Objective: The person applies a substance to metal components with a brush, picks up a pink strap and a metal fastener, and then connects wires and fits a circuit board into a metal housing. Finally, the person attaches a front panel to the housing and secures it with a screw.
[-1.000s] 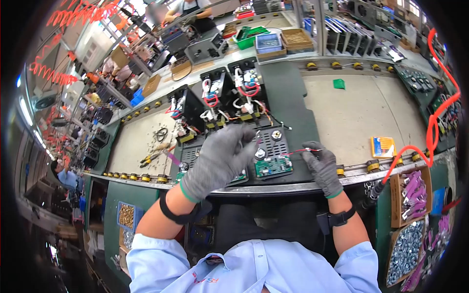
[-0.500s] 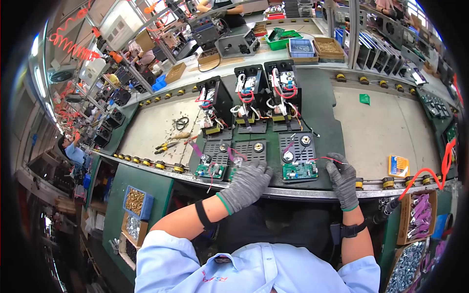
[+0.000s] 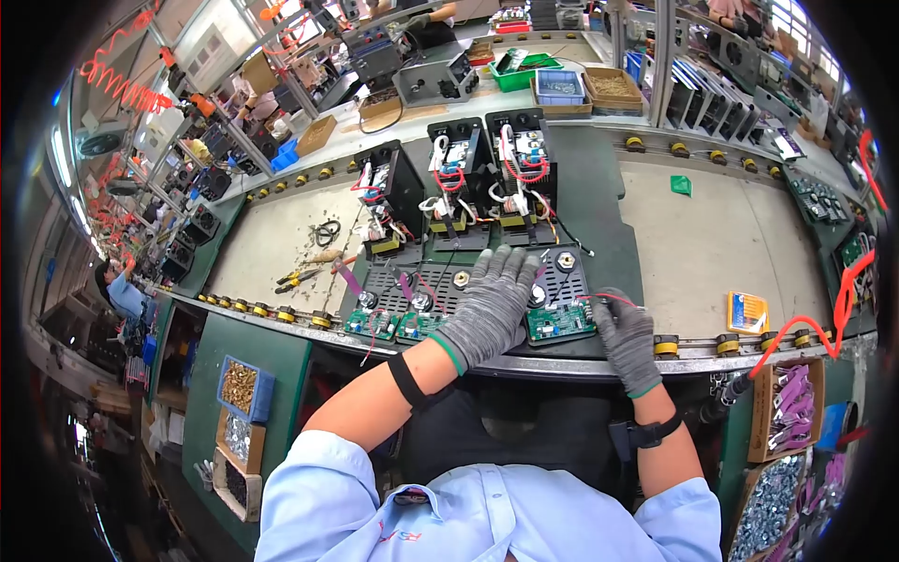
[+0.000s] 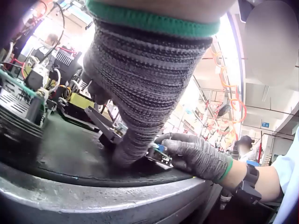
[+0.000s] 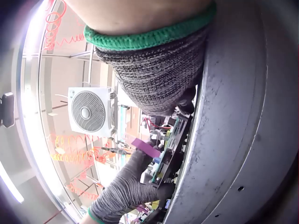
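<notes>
My gloved left hand, fingers stretched forward, lies at the left edge of the rightmost perforated black plate. In the left wrist view its thumb points down at the dark mat. A green circuit board sits at that plate's near end, with a purple strip standing up beside it in the right wrist view. My gloved right hand, just right of the board, pinches a thin red wire running from the board. Its fingertips are partly hidden.
Two more boards on plates lie to the left. Behind stand three black units with wiring. Cutters lie on the left belt, an orange packet on the right one. A metal rail edges the bench.
My left hand came down from above the plates, fingers curled, to the mat left of the plate, then slid forward and lies extended there. The right hand stays at the red wire.
</notes>
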`<state>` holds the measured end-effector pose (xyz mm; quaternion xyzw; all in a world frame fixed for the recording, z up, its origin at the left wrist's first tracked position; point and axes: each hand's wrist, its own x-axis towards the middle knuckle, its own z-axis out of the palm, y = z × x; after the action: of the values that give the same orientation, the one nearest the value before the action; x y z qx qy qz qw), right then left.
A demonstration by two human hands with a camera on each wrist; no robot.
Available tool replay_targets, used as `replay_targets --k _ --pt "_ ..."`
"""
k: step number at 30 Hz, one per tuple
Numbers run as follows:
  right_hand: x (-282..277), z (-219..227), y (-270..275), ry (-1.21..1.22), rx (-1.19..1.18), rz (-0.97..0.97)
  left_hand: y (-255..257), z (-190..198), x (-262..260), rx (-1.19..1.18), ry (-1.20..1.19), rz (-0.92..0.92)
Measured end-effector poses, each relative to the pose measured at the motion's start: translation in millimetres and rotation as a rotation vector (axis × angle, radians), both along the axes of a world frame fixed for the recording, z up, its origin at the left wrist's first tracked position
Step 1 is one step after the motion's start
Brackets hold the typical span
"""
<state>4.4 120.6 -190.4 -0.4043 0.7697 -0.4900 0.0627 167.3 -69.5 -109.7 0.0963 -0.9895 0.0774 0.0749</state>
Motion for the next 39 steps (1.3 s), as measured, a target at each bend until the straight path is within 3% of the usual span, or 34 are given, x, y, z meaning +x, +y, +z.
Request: replay_targets --k 4,8,13,16,20,28,30,32,33,34,36,37,38,39 --pt "-3 -8 0 0.051 -0.074 -0.024 12 -4 4 0.108 0.027 -0.098" --pt "-3 -10 1 0.037 -0.054 -0.027 18 -36 19 0.198 0.139 -0.118" --pt "-1 -6 1 -0.027 -0.043 -0.023 29 -34 29 0.348 0.334 -0.143" --pt "2 1 3 -0.01 -0.044 -0.017 23 -35 35 0.422 0.302 -0.177" --pt "3 6 3 -0.038 0.009 -0.005 17 -31 32 0.273 0.425 -0.254" --pt "1 0 7 -0.01 -0.07 0.043 32 -25 16 0.241 0.253 -0.258" --pt "3 9 11 -0.028 -0.134 0.07 38 -4 19 0.233 0.258 -0.259" --pt "11 23 17 -0.54 -0.171 0.094 39 30 26 0.18 0.202 -0.352" --pt "12 16 13 -0.464 -0.354 0.166 37 50 28 0.117 0.185 -0.384" --pt "10 17 5 -0.462 -0.363 0.161 33 71 29 0.11 0.184 -0.392" --pt "5 28 -17 -0.084 -0.445 0.159 18 113 22 -0.113 0.252 -0.442" --pt "1 42 -29 -0.176 -0.463 0.152 9 132 13 -0.178 0.249 -0.469" --pt "-2 66 -37 -0.633 -0.484 0.186 -4 148 0 -0.243 0.247 -0.497" --pt "-8 79 -48 -0.66 -0.492 0.21 -17 155 -12 -0.273 0.262 -0.526"
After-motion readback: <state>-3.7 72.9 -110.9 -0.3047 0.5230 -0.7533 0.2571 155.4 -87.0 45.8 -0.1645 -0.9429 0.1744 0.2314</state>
